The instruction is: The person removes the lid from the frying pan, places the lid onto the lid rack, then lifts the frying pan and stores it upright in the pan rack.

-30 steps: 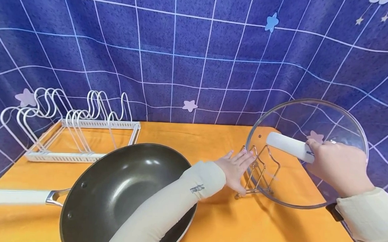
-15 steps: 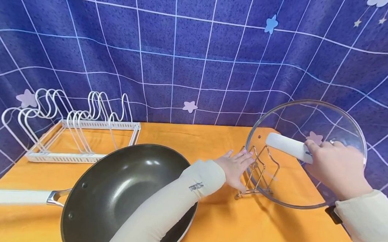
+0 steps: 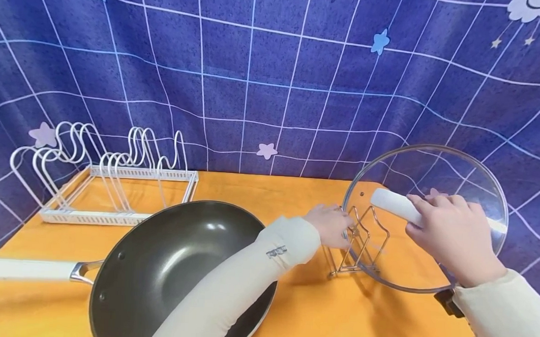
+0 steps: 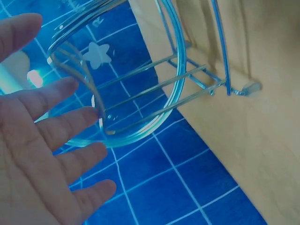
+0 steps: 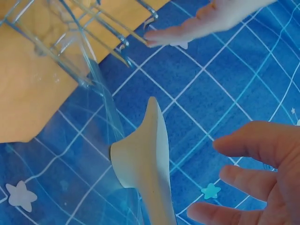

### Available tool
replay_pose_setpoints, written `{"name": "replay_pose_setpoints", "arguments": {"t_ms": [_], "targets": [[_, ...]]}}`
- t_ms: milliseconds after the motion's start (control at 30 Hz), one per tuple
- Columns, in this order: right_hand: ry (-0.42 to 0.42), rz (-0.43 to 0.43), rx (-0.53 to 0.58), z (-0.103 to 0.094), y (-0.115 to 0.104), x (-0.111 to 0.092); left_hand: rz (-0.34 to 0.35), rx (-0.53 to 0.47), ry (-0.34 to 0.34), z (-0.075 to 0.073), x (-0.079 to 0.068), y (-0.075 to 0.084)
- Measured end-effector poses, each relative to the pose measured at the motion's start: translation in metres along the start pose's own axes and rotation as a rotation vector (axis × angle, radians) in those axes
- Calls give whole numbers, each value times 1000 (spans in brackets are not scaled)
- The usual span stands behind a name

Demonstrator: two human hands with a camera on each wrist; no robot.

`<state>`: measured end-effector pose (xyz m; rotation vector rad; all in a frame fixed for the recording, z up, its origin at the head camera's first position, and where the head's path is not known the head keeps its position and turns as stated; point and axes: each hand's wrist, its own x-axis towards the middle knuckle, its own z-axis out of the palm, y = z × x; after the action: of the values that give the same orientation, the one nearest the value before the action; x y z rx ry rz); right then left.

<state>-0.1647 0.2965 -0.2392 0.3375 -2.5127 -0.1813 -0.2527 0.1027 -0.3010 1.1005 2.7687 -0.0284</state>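
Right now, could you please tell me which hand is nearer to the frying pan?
Left: the left hand is just past the frying pan, its sleeve crossing over it; the right hand is farther off, by the white handle of the glass lid.

worktop (image 3: 299, 312): orange | far left: white rack (image 3: 88, 217) with upright loops | near left: dark pan (image 3: 178, 255), pale handle (image 3: 22, 269) pointing left | right: small metal wire rack (image 3: 353, 268), upright

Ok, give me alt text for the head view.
A glass lid stands on edge in a small wire rack, a person's right grip near its white handle and left grip beside the rack. A dark pan sits to the left, before a white rack.
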Motion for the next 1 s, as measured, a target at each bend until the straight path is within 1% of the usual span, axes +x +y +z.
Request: {"name": "replay_pose_setpoints", "arguments": {"t_ms": [33, 100, 167, 233, 333, 467, 600, 767, 900, 1000], "targets": [[9, -5, 3, 1, -2, 0, -2, 0, 9, -2, -1, -1], [-4, -3, 9, 2, -4, 1, 0, -2, 23, -8, -4, -4], [-49, -1, 9, 3, -7, 2, 2, 1, 29, -13, -7, -8], [-97, -11, 3, 5, -9, 3, -12, -8, 19, -17, -11, -12], [-135, -42, -4, 7, -15, 3, -35, -7, 0, -19, -19, -20], [-73, -97, 12, 11, -23, 2, -51, 3, 3, -21, -28, -32], [29, -163, 57, 17, -34, -1, -53, 18, 11, -27, -38, -44], [130, -236, 121, 25, -46, -10, -70, 53, -12, -32, -52, -57], [165, -252, 178, 32, -53, -19, -79, 96, -26, -32, -62, -65], [195, -243, 243, 38, -59, -26, -96, 141, -28, -32, -73, -71]]}}
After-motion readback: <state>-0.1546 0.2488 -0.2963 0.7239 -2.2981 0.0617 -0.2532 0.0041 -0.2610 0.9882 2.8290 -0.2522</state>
